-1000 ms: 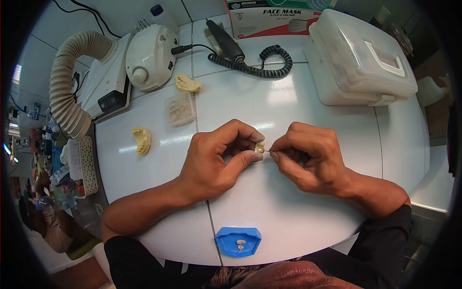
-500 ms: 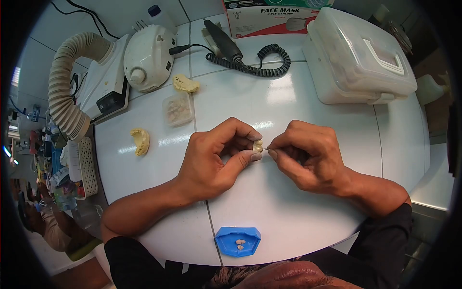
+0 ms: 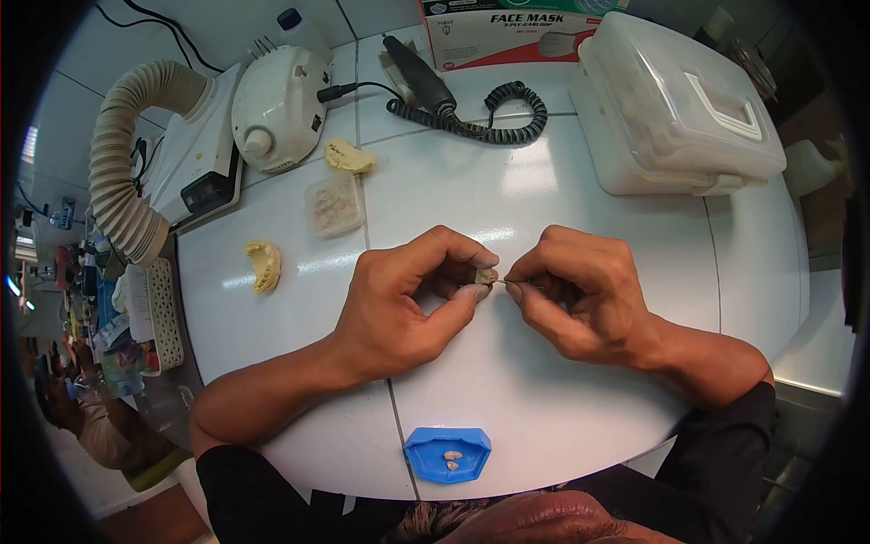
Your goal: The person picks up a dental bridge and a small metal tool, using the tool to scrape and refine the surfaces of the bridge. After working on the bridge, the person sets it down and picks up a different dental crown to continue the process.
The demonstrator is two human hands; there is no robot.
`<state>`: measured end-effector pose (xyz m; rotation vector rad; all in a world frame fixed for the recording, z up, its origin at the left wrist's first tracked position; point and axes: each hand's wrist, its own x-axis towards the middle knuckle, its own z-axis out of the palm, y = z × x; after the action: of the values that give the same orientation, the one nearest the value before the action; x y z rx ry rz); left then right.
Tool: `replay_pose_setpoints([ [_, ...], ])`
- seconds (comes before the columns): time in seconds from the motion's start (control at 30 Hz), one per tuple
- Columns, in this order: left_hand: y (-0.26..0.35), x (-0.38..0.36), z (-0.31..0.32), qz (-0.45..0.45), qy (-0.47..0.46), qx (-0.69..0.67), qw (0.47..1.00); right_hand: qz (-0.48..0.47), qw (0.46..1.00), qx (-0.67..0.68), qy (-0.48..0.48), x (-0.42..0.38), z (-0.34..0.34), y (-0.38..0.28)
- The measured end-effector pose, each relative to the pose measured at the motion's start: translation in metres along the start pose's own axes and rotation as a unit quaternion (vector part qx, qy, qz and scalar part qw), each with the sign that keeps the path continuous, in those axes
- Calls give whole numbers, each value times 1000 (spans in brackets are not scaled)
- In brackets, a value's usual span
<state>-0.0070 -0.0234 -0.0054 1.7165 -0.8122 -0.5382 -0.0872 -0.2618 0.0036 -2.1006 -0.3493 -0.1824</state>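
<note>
Between the thumb and fingers of my left hand (image 3: 408, 295) is a small cream-coloured piece that looks like a dental cast (image 3: 487, 274). My right hand (image 3: 580, 295) pinches a thin pointed tool (image 3: 504, 281), its tip at the piece's right side; most of the tool is hidden in the fingers. Both hands are over the white tabletop. Nearer my body lies a blue tray (image 3: 476, 467) with small tooth-like bits (image 3: 452, 456) in it.
Yellow dental casts (image 3: 263, 266) (image 3: 349, 157) lie left, beside a clear box of pale pieces (image 3: 334, 207). A corded handpiece (image 3: 420, 74), white control unit (image 3: 279, 109) and ribbed hose (image 3: 118, 154) stand behind. A lidded case (image 3: 675, 109) and mask box (image 3: 517, 36) are at the back right.
The small cast has turned slightly in my left fingers, showing a different face, and the left thumb has shifted a little. My right hand is nearly still.
</note>
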Motion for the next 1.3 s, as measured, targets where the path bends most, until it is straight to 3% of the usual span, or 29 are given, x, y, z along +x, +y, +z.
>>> replay_pose_setpoints([
  [0.2, 5, 0, 1, -27, 12, -22, 999, 11, 1000, 11, 13, 0, 1, -2],
  [1.3, 2, 0, -1, 21, -11, 21, 1000, -7, 1000, -1, -3, -2, 1, 3],
])
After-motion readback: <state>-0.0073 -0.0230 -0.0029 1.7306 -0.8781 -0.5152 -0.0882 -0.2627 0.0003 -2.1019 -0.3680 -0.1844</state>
